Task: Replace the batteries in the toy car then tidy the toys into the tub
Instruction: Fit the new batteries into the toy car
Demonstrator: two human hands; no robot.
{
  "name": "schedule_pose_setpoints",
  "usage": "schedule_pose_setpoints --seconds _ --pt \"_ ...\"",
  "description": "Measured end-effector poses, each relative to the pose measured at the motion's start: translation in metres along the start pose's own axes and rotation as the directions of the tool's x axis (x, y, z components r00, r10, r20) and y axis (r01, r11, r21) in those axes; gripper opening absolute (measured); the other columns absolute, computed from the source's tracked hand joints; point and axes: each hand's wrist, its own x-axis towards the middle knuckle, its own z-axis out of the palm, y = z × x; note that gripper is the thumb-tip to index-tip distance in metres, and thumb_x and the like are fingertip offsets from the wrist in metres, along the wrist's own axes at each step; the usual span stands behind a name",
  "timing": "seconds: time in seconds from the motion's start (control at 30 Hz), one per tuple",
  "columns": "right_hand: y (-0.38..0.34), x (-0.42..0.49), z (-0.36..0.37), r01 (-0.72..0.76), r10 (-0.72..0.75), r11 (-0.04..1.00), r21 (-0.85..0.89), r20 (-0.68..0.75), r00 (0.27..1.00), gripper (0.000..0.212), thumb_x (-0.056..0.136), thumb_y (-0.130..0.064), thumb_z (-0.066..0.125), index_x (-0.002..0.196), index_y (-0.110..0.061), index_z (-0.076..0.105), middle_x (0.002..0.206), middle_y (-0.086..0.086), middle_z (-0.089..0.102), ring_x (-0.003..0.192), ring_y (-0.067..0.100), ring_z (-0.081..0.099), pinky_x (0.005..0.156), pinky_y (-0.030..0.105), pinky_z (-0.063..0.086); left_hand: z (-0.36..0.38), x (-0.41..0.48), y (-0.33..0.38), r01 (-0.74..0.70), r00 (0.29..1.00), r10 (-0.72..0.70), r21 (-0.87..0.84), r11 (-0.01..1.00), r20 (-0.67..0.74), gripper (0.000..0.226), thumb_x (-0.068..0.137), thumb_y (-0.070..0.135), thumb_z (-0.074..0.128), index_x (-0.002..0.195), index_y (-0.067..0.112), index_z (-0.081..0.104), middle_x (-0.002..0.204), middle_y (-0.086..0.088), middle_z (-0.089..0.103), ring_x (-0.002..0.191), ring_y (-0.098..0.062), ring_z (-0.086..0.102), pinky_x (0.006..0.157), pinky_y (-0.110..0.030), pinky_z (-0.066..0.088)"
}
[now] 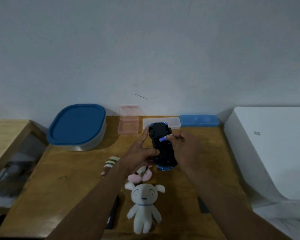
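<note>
The blue toy car (163, 149) is held upside down above the wooden table (68, 179), its black underside facing me. My left hand (140, 153) grips the car along its left side. My right hand (184, 146) pinches a small battery (163, 139) with a blue wrap and holds it against the car's underside. The tub (76, 129), grey with a blue lid on it, stands at the back left of the table. A white plush doll (145, 207) lies near the front edge. A pink plush (140, 175) and a striped plush (110, 164) lie under my left forearm.
At the back edge stand an open pink clear box (128, 123), a white translucent case (173, 122) and a blue case (198, 120). A dark tool (113, 213) lies front left and a dark flat piece (203, 206) front right. A white surface (275, 153) borders the table's right side.
</note>
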Motion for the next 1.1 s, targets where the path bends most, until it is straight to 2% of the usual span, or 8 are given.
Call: schedule_pose_setpoints --seconds 0.13,0.27,0.4,0.47,0.57,0.77,0.93,1.1 --pt "-0.009 -0.007 0.011 0.025 -0.027 0.995 -0.097 -0.014 1.0 0.024 0.086 -0.035 0.068 0.099 -0.016 0.073 0.094 0.0 0.071 0.075 0.007 0.058 0.064 0.011 0.041 -0.012 0.0 0.004 0.003 0.999 -0.005 0.042 0.999 0.044 0.096 0.084 -0.007 0.063 0.145 0.054 0.02 0.113 -0.02 0.069 0.104 -0.04 0.066 0.079 -0.046 0.056" --pt "-0.015 -0.008 0.012 0.061 -0.047 0.983 -0.175 0.083 0.995 0.021 0.091 -0.028 0.062 0.104 -0.015 0.073 0.099 0.002 0.072 0.078 0.006 0.055 0.062 0.006 0.034 -0.025 -0.002 0.008 -0.002 0.997 -0.004 0.076 0.997 0.079 0.096 0.085 -0.009 0.061 0.146 0.052 0.019 0.11 -0.023 0.069 0.1 -0.039 0.067 0.078 -0.044 0.056" --pt "-0.023 0.004 0.01 -0.07 0.076 0.996 -0.048 0.138 0.988 0.014 0.082 -0.024 0.073 0.094 -0.017 0.072 0.087 -0.007 0.068 0.08 0.008 0.061 0.063 0.012 0.043 -0.036 -0.004 0.007 -0.032 0.995 0.022 0.093 0.995 0.1 0.096 0.085 -0.01 0.061 0.147 0.051 0.019 0.109 -0.025 0.069 0.1 -0.041 0.067 0.084 -0.05 0.055" --pt "-0.024 0.011 0.011 -0.179 0.174 0.983 0.028 0.137 0.975 0.03 0.073 -0.025 0.081 0.098 -0.018 0.067 0.091 -0.006 0.065 0.084 0.01 0.062 0.069 0.02 0.051 -0.04 -0.005 0.008 -0.049 0.995 0.041 0.094 0.994 0.094 0.097 0.084 -0.011 0.061 0.147 0.05 0.022 0.108 -0.025 0.069 0.101 -0.041 0.067 0.087 -0.053 0.054" --pt "-0.026 0.018 0.015 -0.352 0.322 0.929 0.118 0.213 0.922 0.052 0.067 -0.021 0.086 0.113 -0.015 0.061 0.11 0.005 0.066 0.094 0.021 0.066 0.082 0.039 0.059 -0.045 -0.007 0.011 -0.069 0.992 0.058 0.095 0.993 0.115 0.096 0.082 -0.012 0.062 0.145 0.051 0.026 0.11 -0.027 0.067 0.104 -0.042 0.065 0.091 -0.06 0.051" --pt "-0.029 0.025 0.024 -0.282 0.287 0.958 -0.055 0.175 0.942 0.058 0.068 -0.024 0.086 0.118 -0.012 0.06 0.118 0.007 0.064 0.102 0.025 0.064 0.087 0.043 0.056 -0.044 -0.003 0.01 -0.083 0.995 0.075 0.121 0.989 0.071 0.098 0.081 -0.012 0.063 0.147 0.05 0.024 0.108 -0.023 0.068 0.099 -0.037 0.067 0.087 -0.057 0.053" --pt "-0.021 0.032 0.027 -0.352 0.336 0.935 0.037 0.219 0.916 0.053 0.069 -0.019 0.085 0.115 -0.012 0.059 0.113 0.007 0.064 0.098 0.023 0.064 0.083 0.04 0.058 -0.047 0.005 0.006 -0.004 0.998 -0.001 0.071 0.997 0.07 0.094 0.084 -0.006 0.062 0.146 0.052 0.023 0.114 -0.02 0.068 0.103 -0.041 0.066 0.094 -0.062 0.048" --pt "-0.013 0.041 0.036 -0.41 0.357 0.905 0.115 0.319 0.878 0.051 0.073 -0.012 0.082 0.117 -0.01 0.057 0.11 0.009 0.065 0.093 0.023 0.066 0.077 0.037 0.06 -0.056 0.016 0.007 0.035 0.987 -0.049 0.099 0.995 0.152 0.109 0.075 -0.009 0.073 0.145 0.056 0.019 0.117 -0.023 0.066 0.109 -0.037 0.065 0.091 -0.061 0.05"
